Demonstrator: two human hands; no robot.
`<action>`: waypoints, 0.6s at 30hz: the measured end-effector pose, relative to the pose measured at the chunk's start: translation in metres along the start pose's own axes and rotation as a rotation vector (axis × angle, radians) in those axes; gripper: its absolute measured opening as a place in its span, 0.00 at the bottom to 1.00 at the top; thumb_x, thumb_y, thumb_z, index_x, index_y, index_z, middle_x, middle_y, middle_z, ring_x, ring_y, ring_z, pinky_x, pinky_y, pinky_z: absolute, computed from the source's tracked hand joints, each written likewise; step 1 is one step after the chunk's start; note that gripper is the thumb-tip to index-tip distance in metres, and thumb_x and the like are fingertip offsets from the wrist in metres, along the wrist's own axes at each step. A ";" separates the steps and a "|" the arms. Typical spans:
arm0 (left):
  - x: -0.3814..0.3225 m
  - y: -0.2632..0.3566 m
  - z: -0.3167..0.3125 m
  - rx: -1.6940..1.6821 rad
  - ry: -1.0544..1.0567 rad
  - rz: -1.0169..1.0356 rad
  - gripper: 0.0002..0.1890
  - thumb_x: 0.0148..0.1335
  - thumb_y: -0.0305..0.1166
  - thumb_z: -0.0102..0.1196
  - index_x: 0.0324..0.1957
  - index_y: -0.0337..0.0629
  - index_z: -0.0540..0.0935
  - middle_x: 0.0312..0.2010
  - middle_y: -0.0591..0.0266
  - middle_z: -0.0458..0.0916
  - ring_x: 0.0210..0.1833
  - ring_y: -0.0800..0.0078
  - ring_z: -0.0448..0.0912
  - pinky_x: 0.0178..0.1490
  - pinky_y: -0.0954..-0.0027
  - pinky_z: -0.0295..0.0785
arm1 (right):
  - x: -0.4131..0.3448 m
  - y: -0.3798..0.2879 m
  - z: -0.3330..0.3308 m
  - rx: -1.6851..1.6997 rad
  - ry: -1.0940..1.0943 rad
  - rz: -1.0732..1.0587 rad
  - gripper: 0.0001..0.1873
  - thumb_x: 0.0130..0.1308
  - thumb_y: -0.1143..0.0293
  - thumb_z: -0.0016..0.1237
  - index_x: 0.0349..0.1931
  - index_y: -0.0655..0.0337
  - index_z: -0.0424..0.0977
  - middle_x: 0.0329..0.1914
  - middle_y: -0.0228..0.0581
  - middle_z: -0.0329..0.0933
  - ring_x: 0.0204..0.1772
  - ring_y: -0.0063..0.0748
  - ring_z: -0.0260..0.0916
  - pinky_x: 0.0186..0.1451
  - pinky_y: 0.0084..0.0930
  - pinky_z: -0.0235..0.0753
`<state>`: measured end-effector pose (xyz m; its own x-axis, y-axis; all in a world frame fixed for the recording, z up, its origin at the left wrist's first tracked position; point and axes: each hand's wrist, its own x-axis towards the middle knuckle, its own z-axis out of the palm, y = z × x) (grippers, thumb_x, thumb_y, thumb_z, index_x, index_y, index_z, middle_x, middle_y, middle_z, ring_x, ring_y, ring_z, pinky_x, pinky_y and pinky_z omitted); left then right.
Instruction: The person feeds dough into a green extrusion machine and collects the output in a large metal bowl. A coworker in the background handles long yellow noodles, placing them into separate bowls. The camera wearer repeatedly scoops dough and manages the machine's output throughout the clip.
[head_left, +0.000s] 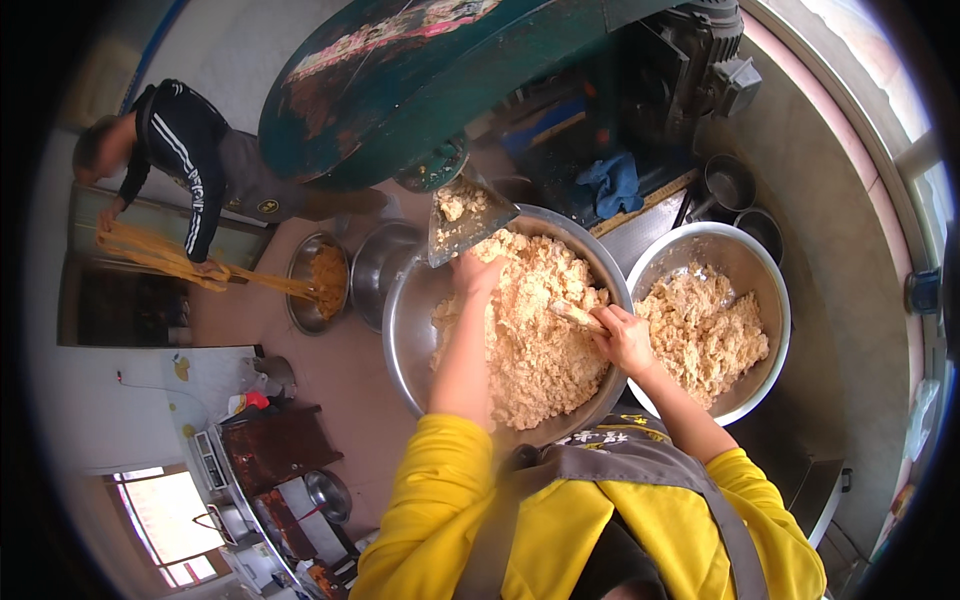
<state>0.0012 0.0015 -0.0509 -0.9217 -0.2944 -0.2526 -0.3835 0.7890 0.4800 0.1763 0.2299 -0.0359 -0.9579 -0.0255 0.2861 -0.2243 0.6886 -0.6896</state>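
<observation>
Before me a large steel bowl holds a heap of pale, crumbly dough. My left hand is at the bowl's far side, just below a metal chute with dough crumbs in it; its fingers are partly hidden by the chute's edge, so its grip is unclear. With my right hand I grip a dough-coated stick, possibly a rolling pin, whose far end lies over the dough. At the right, a second steel bowl contains more clumpy dough.
A green machine with a motor looms above the bowls. A blue cloth lies behind. At the far left a co-worker holds long yellow strands over another bowl. Dark pans stand near the right wall.
</observation>
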 end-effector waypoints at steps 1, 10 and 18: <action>-0.004 -0.008 -0.001 -0.055 0.061 0.047 0.45 0.44 0.45 0.66 0.65 0.39 0.64 0.67 0.43 0.60 0.66 0.50 0.66 0.69 0.62 0.62 | 0.000 0.000 0.000 0.009 -0.006 0.009 0.16 0.47 0.77 0.57 0.39 0.55 0.75 0.29 0.39 0.73 0.29 0.45 0.75 0.31 0.35 0.76; -0.081 -0.045 -0.029 -0.143 0.172 0.317 0.23 0.43 0.24 0.68 0.45 0.42 0.75 0.52 0.58 0.71 0.54 0.56 0.73 0.59 0.59 0.72 | 0.000 0.002 0.001 0.004 -0.018 0.019 0.17 0.46 0.75 0.58 0.40 0.55 0.75 0.29 0.37 0.73 0.31 0.42 0.76 0.32 0.35 0.77; -0.095 -0.024 -0.082 0.289 -0.416 0.629 0.32 0.51 0.47 0.67 0.57 0.46 0.76 0.66 0.56 0.65 0.64 0.56 0.68 0.67 0.54 0.63 | 0.003 -0.001 -0.003 -0.009 -0.023 0.007 0.15 0.47 0.74 0.58 0.39 0.56 0.75 0.31 0.37 0.75 0.33 0.42 0.77 0.33 0.34 0.78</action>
<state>0.0929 -0.0341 0.0301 -0.8409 0.4312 -0.3269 0.2824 0.8651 0.4146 0.1743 0.2312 -0.0328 -0.9634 -0.0370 0.2654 -0.2155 0.6955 -0.6855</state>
